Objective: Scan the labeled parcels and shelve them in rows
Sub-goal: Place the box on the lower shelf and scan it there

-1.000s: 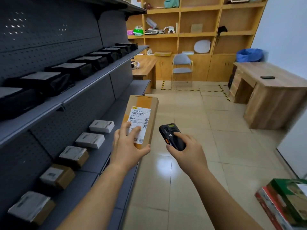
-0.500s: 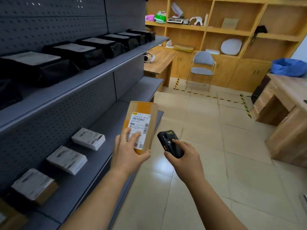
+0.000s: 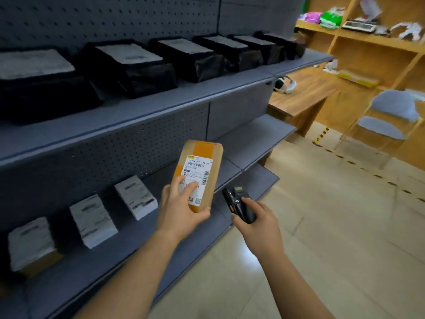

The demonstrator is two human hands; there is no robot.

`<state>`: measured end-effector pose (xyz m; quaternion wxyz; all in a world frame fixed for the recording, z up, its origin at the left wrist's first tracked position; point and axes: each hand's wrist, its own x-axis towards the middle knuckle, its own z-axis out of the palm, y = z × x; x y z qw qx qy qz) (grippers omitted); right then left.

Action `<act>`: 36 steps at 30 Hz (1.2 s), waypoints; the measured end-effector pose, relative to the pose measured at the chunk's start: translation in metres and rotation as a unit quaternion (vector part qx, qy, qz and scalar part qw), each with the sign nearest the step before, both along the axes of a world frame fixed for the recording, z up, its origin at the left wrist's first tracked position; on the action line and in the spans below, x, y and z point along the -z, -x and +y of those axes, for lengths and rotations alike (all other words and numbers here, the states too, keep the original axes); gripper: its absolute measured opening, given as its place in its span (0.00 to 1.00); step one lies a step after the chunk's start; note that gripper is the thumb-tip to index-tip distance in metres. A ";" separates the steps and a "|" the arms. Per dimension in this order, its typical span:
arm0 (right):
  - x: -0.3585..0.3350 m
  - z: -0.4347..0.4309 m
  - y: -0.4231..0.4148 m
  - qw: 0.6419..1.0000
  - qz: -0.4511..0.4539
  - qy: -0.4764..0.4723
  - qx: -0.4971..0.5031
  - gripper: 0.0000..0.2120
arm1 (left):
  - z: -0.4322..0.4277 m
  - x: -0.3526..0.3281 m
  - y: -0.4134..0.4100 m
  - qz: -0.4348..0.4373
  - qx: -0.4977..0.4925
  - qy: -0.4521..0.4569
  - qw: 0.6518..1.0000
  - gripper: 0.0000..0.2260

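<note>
L hand (image 3: 181, 210) grips flat cardboard parcel (image 3: 199, 173), R hand (image 3: 255, 222) black scanner (image 3: 239, 204)

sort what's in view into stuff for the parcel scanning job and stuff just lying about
For the job: brown parcel in the left hand; scanner in the right hand; labelled parcels on the lower shelf; black parcels on the upper shelf.
Lying about: white headset on the wooden desk; blue chair; green bag.

Left hand (image 3: 181, 215) grips brown parcel (image 3: 200, 173) upright, label facing camera, just in front of lower shelf (image 3: 142, 247). Right hand (image 3: 257, 224) holds black scanner (image 3: 239, 204) just right of parcel. White-labelled boxes (image 3: 135, 196) line lower shelf; black parcels (image 3: 128, 65) fill the shelf above.
</note>
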<state>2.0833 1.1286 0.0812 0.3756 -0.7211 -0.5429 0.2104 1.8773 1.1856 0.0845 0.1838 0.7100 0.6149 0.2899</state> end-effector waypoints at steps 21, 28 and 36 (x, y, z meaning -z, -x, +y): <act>0.114 0.254 -0.038 0.942 -0.086 0.076 -0.314 0.25 | 0.114 0.138 -0.050 -0.018 -0.356 0.128 0.926 0.32; 0.147 0.301 -0.031 0.927 -0.114 0.075 -0.349 0.25 | 0.151 0.174 -0.062 0.021 -0.377 0.168 0.911 0.33; 0.193 0.346 -0.051 0.915 -0.105 0.054 -0.386 0.25 | 0.187 0.223 -0.079 0.060 -0.413 0.202 0.886 0.34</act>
